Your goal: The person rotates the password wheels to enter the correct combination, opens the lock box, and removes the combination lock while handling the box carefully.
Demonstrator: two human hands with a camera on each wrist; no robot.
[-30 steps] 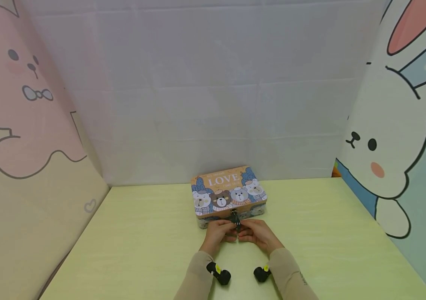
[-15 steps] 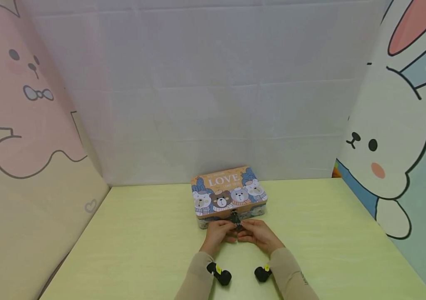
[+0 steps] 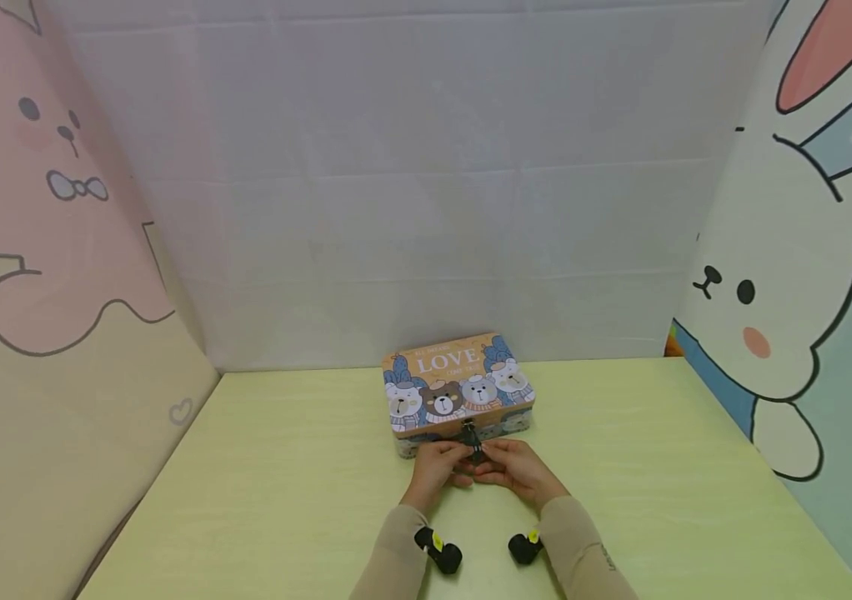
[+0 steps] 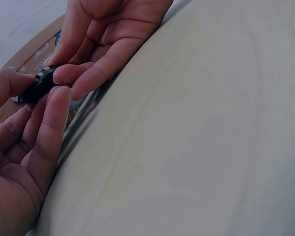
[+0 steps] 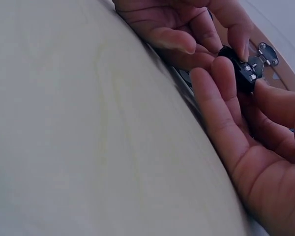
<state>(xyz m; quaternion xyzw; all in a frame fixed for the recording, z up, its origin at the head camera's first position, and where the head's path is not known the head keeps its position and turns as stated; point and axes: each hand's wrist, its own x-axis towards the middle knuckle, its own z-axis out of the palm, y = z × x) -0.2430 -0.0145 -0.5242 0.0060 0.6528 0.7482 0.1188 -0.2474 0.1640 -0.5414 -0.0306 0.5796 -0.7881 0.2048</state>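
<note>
A tin box (image 3: 458,383) printed with bears and the word LOVE lies with its lid down at the back of the table. From the metal hasp (image 5: 269,53) on its front hangs a small black combination padlock (image 5: 240,73) with silvery number dials. My left hand (image 3: 433,468) pinches the padlock from the left, thumb by the dials. On the other side my right hand (image 3: 519,468) pinches it too, its thumb (image 5: 278,102) at the dial end. The lower fingers of both hands almost meet under the padlock.
The pale yellow-green table (image 3: 276,500) spreads around the box. A white cloth wall (image 3: 411,183) rises right behind the box, with cartoon-printed panels on the left and right (image 3: 771,333). Black wrist cameras (image 3: 441,552) sit on both sleeves.
Both hands stay at the padlock with only slight finger shifts; the right hand's lower fingers edge a little to the left. The box stays put.
</note>
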